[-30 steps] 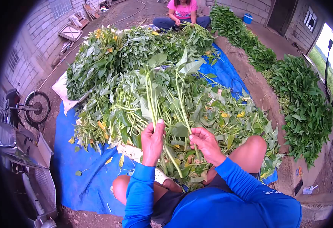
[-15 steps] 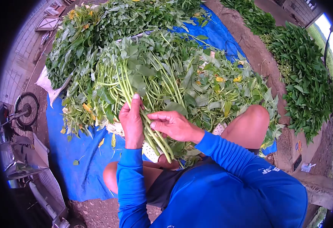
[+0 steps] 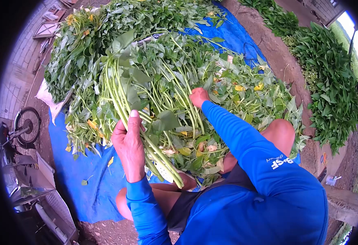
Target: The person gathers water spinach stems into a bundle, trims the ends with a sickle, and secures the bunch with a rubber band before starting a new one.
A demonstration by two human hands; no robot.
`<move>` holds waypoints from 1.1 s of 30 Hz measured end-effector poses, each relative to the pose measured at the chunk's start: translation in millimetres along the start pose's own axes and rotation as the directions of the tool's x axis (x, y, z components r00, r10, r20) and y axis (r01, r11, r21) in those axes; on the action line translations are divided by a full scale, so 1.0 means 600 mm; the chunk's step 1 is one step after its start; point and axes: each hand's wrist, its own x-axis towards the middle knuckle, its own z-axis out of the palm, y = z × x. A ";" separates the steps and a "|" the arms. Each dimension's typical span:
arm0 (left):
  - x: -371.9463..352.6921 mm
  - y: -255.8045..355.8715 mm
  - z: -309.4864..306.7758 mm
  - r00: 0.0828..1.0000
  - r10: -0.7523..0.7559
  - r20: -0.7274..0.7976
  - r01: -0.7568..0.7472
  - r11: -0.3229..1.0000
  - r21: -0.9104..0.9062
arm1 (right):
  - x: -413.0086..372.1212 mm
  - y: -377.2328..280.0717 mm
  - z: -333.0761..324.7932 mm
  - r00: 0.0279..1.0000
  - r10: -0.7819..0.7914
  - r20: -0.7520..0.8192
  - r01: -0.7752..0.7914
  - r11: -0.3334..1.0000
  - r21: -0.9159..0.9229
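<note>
My left hand [image 3: 129, 139] is closed round a bunch of long green stems [image 3: 119, 98], thumb on top; leaves spread at its upper end and the stem ends point down toward my lap. Further forward and to the right, my right hand [image 3: 199, 97] is curled with its fingers closed at the stems of the loose leafy pile [image 3: 175, 83]. Whether it grips one of those stems is hidden by the hand itself.
Under the greens lies a blue tarp [image 3: 81, 179]. A dense leafy heap [image 3: 81, 53] stands at the upper left, more greens [image 3: 326, 85] at the right. A wheel [image 3: 27, 127] and metal parts are at the left. My bent legs flank the pile's near edge.
My right hand has left the held bunch and reached forward and right to the pile. My left hand has shifted slightly left and down with the bunch.
</note>
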 end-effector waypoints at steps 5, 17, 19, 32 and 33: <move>0.002 0.005 -0.012 1.000 -0.004 0.012 0.004 1.000 -0.024 | -0.063 -0.052 -0.127 0.998 0.062 -0.010 -0.044 0.802 0.596; -0.011 0.015 -0.012 0.997 0.077 0.010 -0.076 0.993 -0.094 | -0.241 -0.121 -0.413 0.966 -0.224 0.125 -0.043 0.339 0.940; -0.026 0.010 -0.013 0.997 0.066 0.040 -0.062 0.993 -0.100 | -0.238 -0.112 -0.402 0.909 -0.311 0.278 -0.144 0.390 0.909; -0.020 -0.011 -0.032 0.994 0.095 0.045 -0.086 0.982 -0.166 | -0.232 -0.129 -0.355 0.943 -0.298 0.150 0.090 0.660 0.746; -0.018 -0.009 -0.032 0.994 0.107 0.024 -0.103 0.986 -0.132 | -0.243 -0.145 -0.357 0.938 -0.309 0.156 0.058 0.584 0.810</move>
